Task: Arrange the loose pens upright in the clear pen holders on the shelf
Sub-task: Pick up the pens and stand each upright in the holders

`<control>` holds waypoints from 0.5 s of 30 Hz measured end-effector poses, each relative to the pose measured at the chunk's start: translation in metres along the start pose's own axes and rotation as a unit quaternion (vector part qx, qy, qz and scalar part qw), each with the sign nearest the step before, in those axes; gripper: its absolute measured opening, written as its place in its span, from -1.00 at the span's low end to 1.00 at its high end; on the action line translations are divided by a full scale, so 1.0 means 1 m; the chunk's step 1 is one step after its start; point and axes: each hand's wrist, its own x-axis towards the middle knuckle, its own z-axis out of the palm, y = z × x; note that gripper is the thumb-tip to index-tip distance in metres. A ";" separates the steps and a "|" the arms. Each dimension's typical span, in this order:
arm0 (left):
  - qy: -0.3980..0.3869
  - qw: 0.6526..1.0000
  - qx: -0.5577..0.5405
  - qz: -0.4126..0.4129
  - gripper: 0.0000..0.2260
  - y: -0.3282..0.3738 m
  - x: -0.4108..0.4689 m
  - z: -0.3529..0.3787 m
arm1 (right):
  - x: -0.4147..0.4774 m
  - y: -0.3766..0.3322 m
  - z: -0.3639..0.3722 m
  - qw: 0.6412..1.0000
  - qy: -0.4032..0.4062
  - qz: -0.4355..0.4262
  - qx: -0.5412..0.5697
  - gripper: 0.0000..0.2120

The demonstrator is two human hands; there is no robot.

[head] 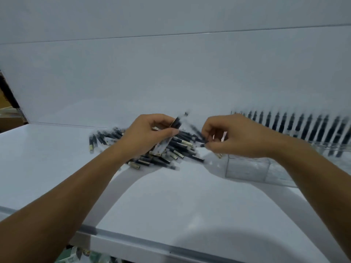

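A heap of loose black pens with clear barrels lies on the white shelf, against the back panel. My left hand hovers over the heap and grips a small bunch of pens between thumb and fingers. My right hand is just to the right and pinches a pen at its fingertips. A clear pen holder stands on the shelf under my right wrist. Behind it, a row of black pens stands upright in holders along the back. The picture is motion-blurred.
The white back panel rises directly behind the heap. The shelf's front edge runs across the bottom, with blurred goods on a lower level. A dark gap opens at the far left.
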 end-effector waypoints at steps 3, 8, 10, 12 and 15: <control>0.032 0.991 -0.128 -0.027 -0.86 0.007 0.010 0.023 | -0.008 0.023 -0.015 0.986 0.127 0.025 0.107 -0.87; 0.052 0.965 -0.253 -0.048 -0.83 0.024 0.028 0.069 | -0.018 0.068 -0.031 0.932 0.285 0.116 0.190 -0.96; 0.059 0.955 -0.286 -0.055 -0.81 0.030 0.037 0.083 | -0.022 0.079 -0.033 0.915 0.319 0.143 0.200 -0.93; 0.056 0.951 -0.298 -0.057 -0.80 0.033 0.044 0.095 | -0.025 0.086 -0.034 0.905 0.343 0.161 0.195 -0.88; 0.057 0.946 -0.314 -0.063 -0.81 0.032 0.048 0.109 | -0.025 0.093 -0.034 0.897 0.369 0.167 0.175 -0.88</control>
